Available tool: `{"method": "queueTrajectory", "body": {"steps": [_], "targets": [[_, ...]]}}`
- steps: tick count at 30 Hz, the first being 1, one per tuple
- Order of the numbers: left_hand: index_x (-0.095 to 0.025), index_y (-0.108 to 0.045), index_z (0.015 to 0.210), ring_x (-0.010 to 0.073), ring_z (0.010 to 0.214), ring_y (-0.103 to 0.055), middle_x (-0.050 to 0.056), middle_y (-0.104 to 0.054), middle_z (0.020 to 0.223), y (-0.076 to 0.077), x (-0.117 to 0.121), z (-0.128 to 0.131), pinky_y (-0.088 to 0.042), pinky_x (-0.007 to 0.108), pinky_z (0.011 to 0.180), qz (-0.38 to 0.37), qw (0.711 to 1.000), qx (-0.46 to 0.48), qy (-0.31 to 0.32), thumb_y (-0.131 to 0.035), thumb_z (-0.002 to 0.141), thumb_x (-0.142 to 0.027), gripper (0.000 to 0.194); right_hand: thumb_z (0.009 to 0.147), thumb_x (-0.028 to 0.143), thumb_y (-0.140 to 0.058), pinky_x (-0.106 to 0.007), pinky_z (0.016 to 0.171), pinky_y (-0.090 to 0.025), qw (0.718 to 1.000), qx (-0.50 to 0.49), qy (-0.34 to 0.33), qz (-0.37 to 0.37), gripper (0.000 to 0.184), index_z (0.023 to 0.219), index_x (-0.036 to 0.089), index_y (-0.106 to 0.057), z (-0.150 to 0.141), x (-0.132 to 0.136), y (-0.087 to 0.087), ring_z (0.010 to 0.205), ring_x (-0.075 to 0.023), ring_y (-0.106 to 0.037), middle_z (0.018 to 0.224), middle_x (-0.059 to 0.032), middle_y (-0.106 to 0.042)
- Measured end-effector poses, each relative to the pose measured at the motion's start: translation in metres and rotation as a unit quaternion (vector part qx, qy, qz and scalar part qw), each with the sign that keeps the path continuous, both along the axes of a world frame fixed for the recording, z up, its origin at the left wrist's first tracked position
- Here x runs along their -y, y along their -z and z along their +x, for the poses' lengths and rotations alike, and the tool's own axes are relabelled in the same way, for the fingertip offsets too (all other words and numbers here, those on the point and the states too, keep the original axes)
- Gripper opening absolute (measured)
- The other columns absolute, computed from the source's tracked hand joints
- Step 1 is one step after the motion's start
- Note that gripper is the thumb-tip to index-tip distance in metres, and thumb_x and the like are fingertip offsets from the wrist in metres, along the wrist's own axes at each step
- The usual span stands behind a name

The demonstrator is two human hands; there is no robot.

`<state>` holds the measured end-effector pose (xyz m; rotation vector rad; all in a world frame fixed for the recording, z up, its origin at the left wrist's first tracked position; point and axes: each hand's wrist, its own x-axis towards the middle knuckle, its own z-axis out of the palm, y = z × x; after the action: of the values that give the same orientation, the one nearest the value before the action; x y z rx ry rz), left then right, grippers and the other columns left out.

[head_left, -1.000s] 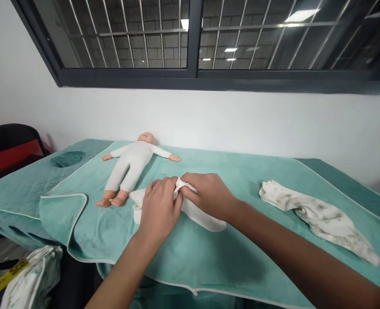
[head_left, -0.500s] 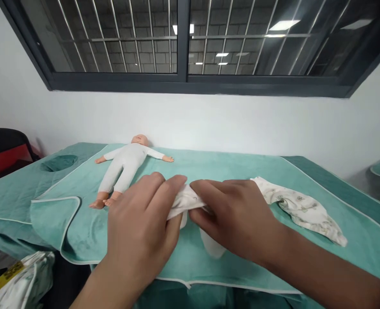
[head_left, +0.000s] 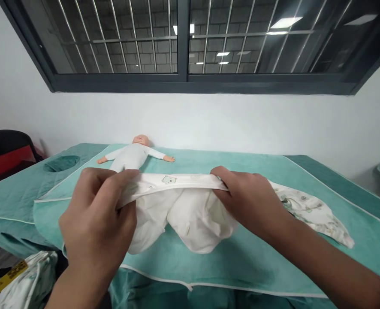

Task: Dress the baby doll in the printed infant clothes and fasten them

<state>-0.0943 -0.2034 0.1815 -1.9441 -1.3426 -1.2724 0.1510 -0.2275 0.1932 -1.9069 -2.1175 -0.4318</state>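
From my side of the head view, I have both hands on a white garment (head_left: 190, 223), its band (head_left: 173, 181) stretched between them, a small bear face printed on it. The left hand (head_left: 96, 214) has its fingers closed on one end of the band; the right hand (head_left: 248, 197) pinches the other end between thumb and fingers. Below the band the cloth hangs in two rounded, puffed parts above the green blanket (head_left: 222, 165); I can't tell whether their lower edges touch it. Past the left hand I see a doll (head_left: 132, 156) in white, lying face up near the wall (head_left: 228, 124), arms spread, its lower legs hidden behind that hand. Just beside the right wrist a patterned white cloth (head_left: 318, 214) lies crumpled on the blanket, partly covered by the hand and forearm. The blanket is spread over a padded bed (head_left: 13, 197) with an oval hollow toward its left end. At my lower left I make out a patterned bundle (head_left: 32, 279) with a yellow strip (head_left: 3, 283) across it
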Motion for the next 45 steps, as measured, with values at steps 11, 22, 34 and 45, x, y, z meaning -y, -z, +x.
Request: {"method": "queueTrajectory", "body": {"steps": [11,22,34,45], "targets": [[-0.028,-0.062,0.102,0.0249,0.090,-0.059,0.005,-0.062,0.099,0.007,0.000,0.004,-0.048,0.039,0.076,0.074,0.997,-0.003,0.014,-0.055,0.074,-0.011,0.033,0.090,0.024,-0.044,-0.024,0.046,-0.022,0.994,0.043,-0.001,0.104,0.026,0.108,0.023,-0.062,0.025,0.018,-0.006,0.052,-0.0108,-0.046,0.096,-0.0053,-0.063],[-0.030,-0.064,0.102,0.0178,0.080,-0.065,-0.005,-0.071,0.096,0.010,-0.026,-0.011,-0.047,0.026,0.067,-0.329,0.936,0.117,0.048,-0.046,0.075,-0.019,0.034,0.078,0.018,-0.045,-0.024,0.055,-0.041,0.932,-0.359,0.045,0.024,0.025,0.085,0.025,-0.068,0.073,-0.003,0.012,0.072,-0.0163,-0.061,0.087,0.0010,-0.069],[-0.023,-0.061,0.101,0.0320,0.079,-0.066,0.012,-0.070,0.087,0.048,-0.102,0.022,-0.044,0.036,0.060,-0.436,0.881,-0.143,-0.114,-0.036,0.089,-0.045,0.035,0.084,0.029,-0.045,-0.028,0.053,-0.027,0.978,-0.019,0.200,-0.048,0.021,0.093,0.024,-0.064,0.113,-0.041,0.060,0.067,-0.0202,-0.057,0.087,-0.0050,-0.068],[-0.014,-0.057,0.116,0.0327,0.114,-0.051,0.018,-0.053,0.127,0.123,-0.179,0.110,-0.044,0.045,0.089,-0.274,0.948,-0.157,-0.046,-0.042,0.092,-0.022,0.030,0.091,0.032,-0.042,-0.030,0.063,-0.037,0.973,-0.084,0.168,-0.134,0.028,0.111,0.021,-0.059,0.119,-0.144,0.103,0.082,-0.0241,-0.062,0.097,-0.0089,-0.067]]}}
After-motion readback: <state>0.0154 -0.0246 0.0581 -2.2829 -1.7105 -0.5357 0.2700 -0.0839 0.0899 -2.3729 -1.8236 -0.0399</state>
